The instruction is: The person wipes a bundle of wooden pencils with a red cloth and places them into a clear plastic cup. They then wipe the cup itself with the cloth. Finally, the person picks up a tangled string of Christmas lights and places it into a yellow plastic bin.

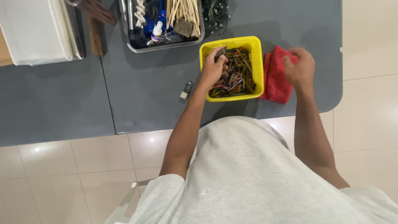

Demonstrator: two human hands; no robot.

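Note:
A yellow square tub (258, 68) stands on the grey table (145, 95), filled with several short coloured sticks (236, 81) that look like crayons. My left hand (213, 68) reaches into the tub's left side, fingers closed around a dark stick (220, 53). To the right of the tub lies a folded red cloth (275, 83). My right hand (299, 68) rests on the cloth's upper right part, fingers curled into its edge.
A small padlock (186, 89) lies left of the tub. A metal tray (161, 25) with wooden sticks, a small bottle and cords sits at the back. White sheets (37, 31) lie at far left. The table's rounded corner (333, 97) meets tiled floor on the right.

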